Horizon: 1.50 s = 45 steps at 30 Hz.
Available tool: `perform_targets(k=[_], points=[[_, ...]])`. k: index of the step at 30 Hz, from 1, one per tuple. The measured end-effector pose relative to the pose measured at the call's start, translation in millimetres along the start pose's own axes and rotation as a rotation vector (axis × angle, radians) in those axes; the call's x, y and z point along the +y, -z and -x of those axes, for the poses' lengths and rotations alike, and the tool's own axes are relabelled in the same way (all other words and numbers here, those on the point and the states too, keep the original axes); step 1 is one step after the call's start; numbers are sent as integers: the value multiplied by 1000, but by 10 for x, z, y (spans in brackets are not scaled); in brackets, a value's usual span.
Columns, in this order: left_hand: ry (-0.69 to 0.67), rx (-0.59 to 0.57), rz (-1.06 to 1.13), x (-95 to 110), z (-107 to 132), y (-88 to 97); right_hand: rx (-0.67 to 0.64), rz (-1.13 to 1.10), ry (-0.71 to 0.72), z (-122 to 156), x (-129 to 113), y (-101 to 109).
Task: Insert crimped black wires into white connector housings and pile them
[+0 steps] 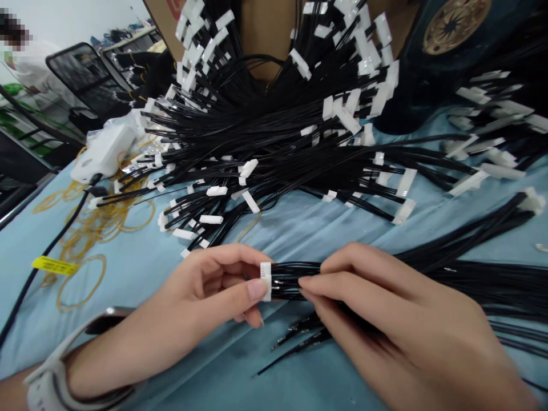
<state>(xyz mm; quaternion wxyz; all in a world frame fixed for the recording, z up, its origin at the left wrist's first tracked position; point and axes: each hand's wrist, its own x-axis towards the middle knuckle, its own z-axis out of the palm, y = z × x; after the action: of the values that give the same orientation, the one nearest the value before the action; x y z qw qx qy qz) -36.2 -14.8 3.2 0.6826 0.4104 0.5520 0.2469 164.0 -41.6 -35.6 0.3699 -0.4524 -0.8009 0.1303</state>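
Note:
Between the thumb and fingers of my left hand (222, 285) is a white plastic connector (266, 281), held upright. Several black wires (291, 267) run from its right side toward my right hand (381, 319). My right hand pinches one or more of these wires just right of the connector; its fingertips hide exactly how many. Below, loose black wires with bare metal terminals (295, 330) stick out to the left from under my right hand. More black wires (492, 279) stretch off to the right edge.
A big heap of black cables with white connectors (265, 131) covers the back of the blue cloth (188, 348). Yellow rubber bands (103, 222), a white power strip (105, 151) and its black cord (55, 245) lie left. A cardboard box (261, 34) and dark container (415, 74) stand behind.

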Motion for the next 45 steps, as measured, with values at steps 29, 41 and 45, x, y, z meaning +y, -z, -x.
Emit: perform_targets(k=[29, 41, 45], points=[[2, 27, -26, -46, 38, -16, 28, -57, 10, 50, -94, -95], [21, -14, -54, -58, 54, -32, -100, -74, 33, 112, -13, 12], [27, 44, -110, -21, 46, -38, -8, -124, -12, 38, 0, 32]])
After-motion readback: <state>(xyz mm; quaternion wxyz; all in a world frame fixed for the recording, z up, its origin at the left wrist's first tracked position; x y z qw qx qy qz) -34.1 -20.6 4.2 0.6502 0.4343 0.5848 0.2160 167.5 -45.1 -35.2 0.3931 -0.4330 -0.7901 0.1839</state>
